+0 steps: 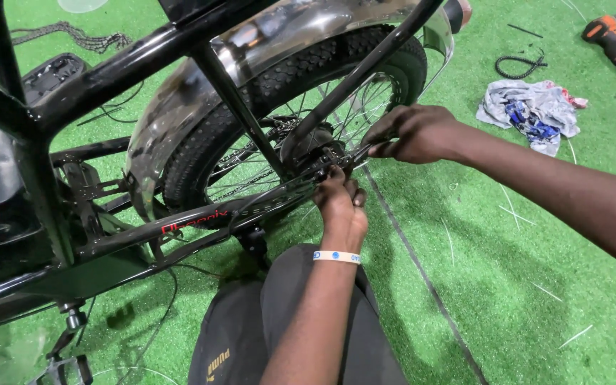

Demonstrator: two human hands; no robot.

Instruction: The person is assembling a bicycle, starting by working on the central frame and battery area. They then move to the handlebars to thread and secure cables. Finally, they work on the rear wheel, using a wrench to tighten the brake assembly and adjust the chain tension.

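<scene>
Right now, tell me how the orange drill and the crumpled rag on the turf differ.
The orange drill is rigid, orange and black; the crumpled rag is soft, grey with blue patches. The drill lies farther from the right hand than the rag. Both rest untouched on the green turf.

Person, head-cam view: both arms bare to edge of frame, no sleeves, no gloves. Left hand (342,203), right hand (413,132). Left wrist: thin white wristband (336,257) w/ small blue print. Legs: dark grey/black trousers (251,335), small yellow-gold print near thigh.

left hand (341,207) fingertips: hidden behind frame | pedal (62,371): cut off
</scene>
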